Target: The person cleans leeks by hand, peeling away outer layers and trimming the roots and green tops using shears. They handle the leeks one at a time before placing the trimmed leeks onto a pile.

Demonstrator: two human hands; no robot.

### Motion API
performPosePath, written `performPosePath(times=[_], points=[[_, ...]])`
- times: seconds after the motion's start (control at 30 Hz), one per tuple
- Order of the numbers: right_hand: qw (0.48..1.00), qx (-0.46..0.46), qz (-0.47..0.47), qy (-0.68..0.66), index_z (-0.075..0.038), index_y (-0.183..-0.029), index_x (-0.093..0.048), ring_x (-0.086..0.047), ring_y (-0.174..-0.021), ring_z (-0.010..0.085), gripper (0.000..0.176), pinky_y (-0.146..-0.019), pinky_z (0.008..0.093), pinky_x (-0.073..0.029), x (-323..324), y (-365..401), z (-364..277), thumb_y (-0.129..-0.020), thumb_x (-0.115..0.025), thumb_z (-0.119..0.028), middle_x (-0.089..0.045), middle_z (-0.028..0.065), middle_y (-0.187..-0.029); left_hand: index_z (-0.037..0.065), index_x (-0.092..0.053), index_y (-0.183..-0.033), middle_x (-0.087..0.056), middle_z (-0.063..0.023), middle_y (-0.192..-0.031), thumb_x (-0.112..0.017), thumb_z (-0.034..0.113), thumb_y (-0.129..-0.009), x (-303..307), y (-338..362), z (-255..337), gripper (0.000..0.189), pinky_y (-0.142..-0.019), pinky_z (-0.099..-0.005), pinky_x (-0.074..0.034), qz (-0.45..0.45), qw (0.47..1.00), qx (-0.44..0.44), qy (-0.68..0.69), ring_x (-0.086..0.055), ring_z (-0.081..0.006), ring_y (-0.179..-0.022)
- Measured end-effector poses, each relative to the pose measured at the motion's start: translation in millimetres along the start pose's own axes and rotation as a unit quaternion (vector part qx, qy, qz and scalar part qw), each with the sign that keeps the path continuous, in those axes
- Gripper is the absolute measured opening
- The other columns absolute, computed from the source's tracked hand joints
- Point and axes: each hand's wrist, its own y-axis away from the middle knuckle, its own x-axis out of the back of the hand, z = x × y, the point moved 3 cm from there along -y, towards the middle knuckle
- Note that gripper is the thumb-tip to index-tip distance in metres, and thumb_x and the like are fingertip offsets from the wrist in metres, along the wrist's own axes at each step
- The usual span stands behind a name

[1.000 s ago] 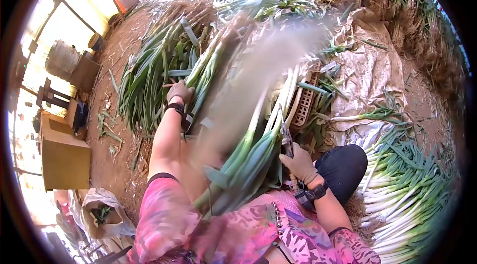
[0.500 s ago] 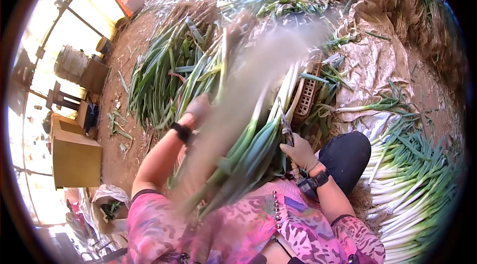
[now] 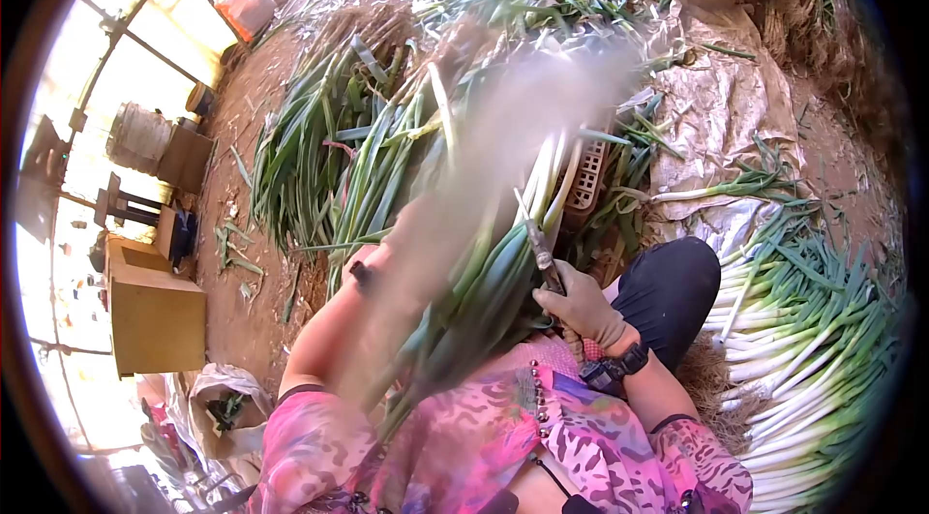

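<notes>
My right hand (image 3: 586,305), in a pale glove, is wrapped around a slim air gun (image 3: 539,248). Its thin metal nozzle points up and away, beside several green onions (image 3: 494,267) that lie slantwise across my lap, white ends away from me. My left hand (image 3: 399,231) reaches forward at the left edge of those onions. A pale blurred smear over the view covers its fingers, so I cannot see whether it grips anything. Just beyond it lies a heap of untrimmed green onions (image 3: 314,151) with long leaves and brown roots.
A brown plastic crate (image 3: 587,180) stands ahead of my knee. At right, green onions with white stalks (image 3: 774,369) lie in a row near a crumpled sheet (image 3: 721,107). Rooted bundles (image 3: 803,40) are stacked behind. A yellowish box (image 3: 160,311) stands at left.
My left hand has shifted right and slightly down, behind the smear. My right hand has moved slightly left, and the air gun's nozzle now leans further left.
</notes>
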Motion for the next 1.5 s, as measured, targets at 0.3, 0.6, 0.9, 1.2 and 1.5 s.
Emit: performPosePath(times=[0.3, 0.6, 0.9, 1.2, 1.5], points=[[0.993, 0.049, -0.071, 0.086, -0.005, -0.119, -0.059, -0.067, -0.09, 0.0421, 0.048, -0.079, 0.0446, -0.052, -27, -38, -13, -0.087, -0.066, -0.039, -0.067, 0.0237, -0.092, -0.009, -0.061, -0.117, -0.072, -0.0137, -0.097, -0.072, 0.021, -0.084, -15, 10, 8, 0.045, -0.082, -0.0314, -0.053, 0.023, 0.996, 0.073, -0.039, -0.067, -0.0177, -0.09], [0.984, 0.047, -0.129, 0.114, -0.01, -0.122, -0.059, -0.066, -0.092, 0.0454, 0.047, -0.08, 0.0474, -0.052, -36, -8, -32, -0.086, -0.065, -0.038, -0.068, 0.0254, -0.097, -0.012, -0.037, -0.144, -0.069, -0.0194, -0.115, -0.072, 0.016, -0.085, -4, 18, -27, 0.074, -0.09, -0.031, -0.054, 0.025, 0.995, 0.074, 0.06, -0.068, -0.0187, -0.099], [0.976, 0.052, -0.042, 0.209, 0.0, -0.111, -0.06, -0.065, -0.088, 0.0453, 0.047, -0.08, 0.0463, -0.052, -47, -95, -32, -0.085, -0.067, -0.039, -0.067, 0.0254, -0.092, -0.008, -0.048, -0.142, -0.069, -0.0094, -0.11, -0.068, 0.011, -0.087, -4, 25, -18, 0.061, -0.083, -0.0269, -0.054, -0.024, 0.991, 0.096, 0.09, -0.065, -0.0117, -0.092], [0.968, 0.06, -0.026, 0.24, 0.008, -0.106, -0.063, -0.068, -0.094, 0.0446, 0.056, -0.086, 0.0463, -0.053, -54, -208, -24, -0.083, -0.064, -0.044, -0.07, 0.0301, -0.095, -0.004, -0.049, -0.144, -0.067, -0.003, -0.111, -0.066, 0.009, -0.089, -30, 65, -77, 0.059, -0.084, -0.0247, -0.052, -0.04, 0.981, 0.119, 0.15, -0.061, -0.0076, -0.095], [0.949, 0.052, -0.095, 0.295, 0.0, -0.11, -0.06, -0.067, -0.09, 0.0449, 0.051, -0.081, 0.0492, -0.053, -47, -141, -28, -0.084, -0.067, -0.043, -0.068, 0.0284, -0.089, -0.005, -0.046, -0.146, -0.065, -0.0023, -0.119, -0.065, 0.008, -0.09, -31, 69, -75, 0.06, -0.09, -0.0245, -0.05, -0.08, 0.961, 0.135, 0.227, -0.06, -0.0078, -0.101]])
